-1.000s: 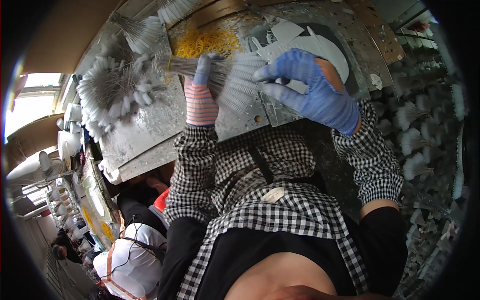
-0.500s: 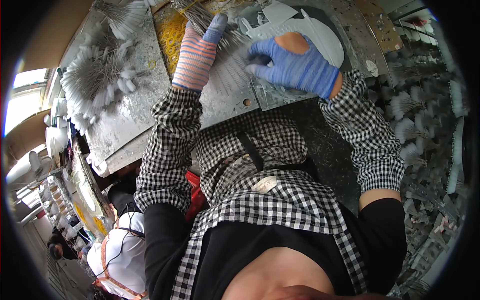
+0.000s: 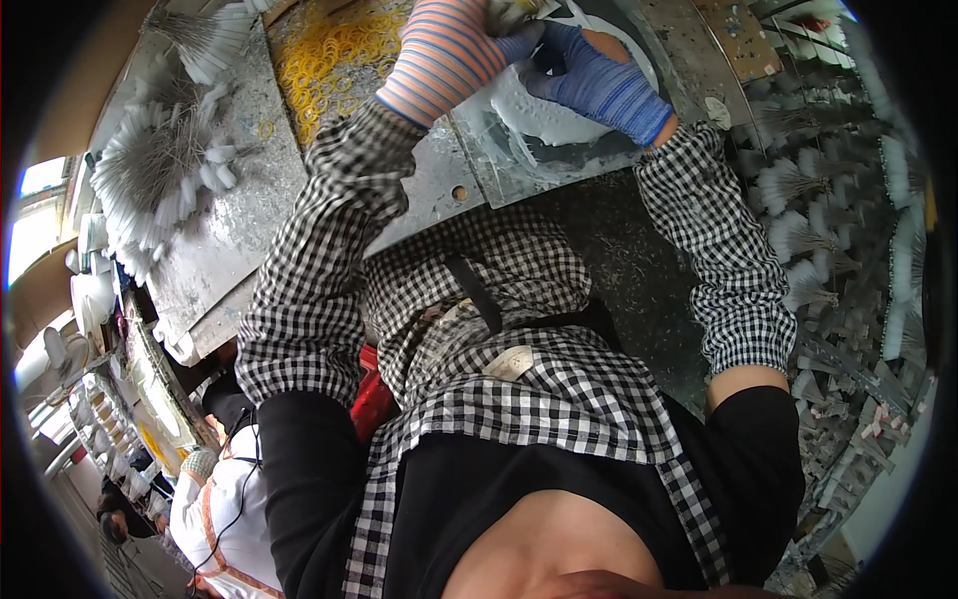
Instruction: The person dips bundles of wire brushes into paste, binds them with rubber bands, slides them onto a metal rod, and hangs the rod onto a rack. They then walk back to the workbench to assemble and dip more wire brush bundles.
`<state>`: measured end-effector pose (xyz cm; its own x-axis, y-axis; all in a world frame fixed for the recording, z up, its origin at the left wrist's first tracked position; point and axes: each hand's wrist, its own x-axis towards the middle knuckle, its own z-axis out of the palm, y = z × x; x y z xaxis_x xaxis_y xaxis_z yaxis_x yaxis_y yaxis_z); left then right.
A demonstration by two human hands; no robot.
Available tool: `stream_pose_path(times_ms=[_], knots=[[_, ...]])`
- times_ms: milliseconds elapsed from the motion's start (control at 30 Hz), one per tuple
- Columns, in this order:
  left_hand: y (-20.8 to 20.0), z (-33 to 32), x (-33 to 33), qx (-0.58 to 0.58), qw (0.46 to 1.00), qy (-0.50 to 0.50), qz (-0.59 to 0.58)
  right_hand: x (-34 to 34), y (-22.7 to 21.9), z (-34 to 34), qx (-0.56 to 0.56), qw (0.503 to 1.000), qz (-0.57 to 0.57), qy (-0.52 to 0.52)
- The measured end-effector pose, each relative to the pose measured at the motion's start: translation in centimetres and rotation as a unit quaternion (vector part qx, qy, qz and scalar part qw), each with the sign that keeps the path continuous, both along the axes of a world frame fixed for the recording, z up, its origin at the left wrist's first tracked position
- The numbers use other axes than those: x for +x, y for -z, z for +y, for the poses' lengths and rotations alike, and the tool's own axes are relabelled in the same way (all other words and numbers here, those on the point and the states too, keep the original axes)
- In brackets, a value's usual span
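Note:
At the top edge, my left hand, in a pink-and-blue striped glove, is closed round a bundle of wire-stemmed brushes. Only a small part of the bundle shows past the fingers; the rest is hidden or cut off. My right hand, in a blue glove with a hole at its back, meets the left one there. Its fingers are bent inward with the tips partly hidden; what they pinch cannot be made out. Under the right hand spreads white paste on a dark plate.
Yellow rubber bands lie loose left of my left hand. A heap of white-tipped wire brushes covers the metal table at left. More brushes stand in racks at right. A person in white is at lower left.
My left hand has turned and moved right and up with the bundle, its wires now mostly out of sight. My right hand has risen slightly and closed in beside it.

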<state>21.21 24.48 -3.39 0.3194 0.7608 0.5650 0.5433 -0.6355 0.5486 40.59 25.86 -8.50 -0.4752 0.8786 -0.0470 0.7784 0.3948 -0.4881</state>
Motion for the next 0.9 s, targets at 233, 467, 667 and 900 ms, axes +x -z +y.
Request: stream_pose_path(times_ms=[233,467,667,900], knots=[[2.6,1.4,2.1,0.177,0.946,0.055,0.268,4.2,10.5,2.2,0.036,0.989,0.136,-0.052],[3.8,1.4,1.2,0.155,0.947,0.058,0.274,3.3,9.6,1.8,0.043,0.995,0.061,-0.067],[3.4,1.5,1.2,0.146,0.948,0.056,0.278,3.3,10.6,1.8,0.006,0.991,0.129,-0.043],[2.1,0.6,0.0,0.086,0.971,-0.041,0.217,0.4,3.7,-0.1,0.019,0.997,0.076,0.003]])
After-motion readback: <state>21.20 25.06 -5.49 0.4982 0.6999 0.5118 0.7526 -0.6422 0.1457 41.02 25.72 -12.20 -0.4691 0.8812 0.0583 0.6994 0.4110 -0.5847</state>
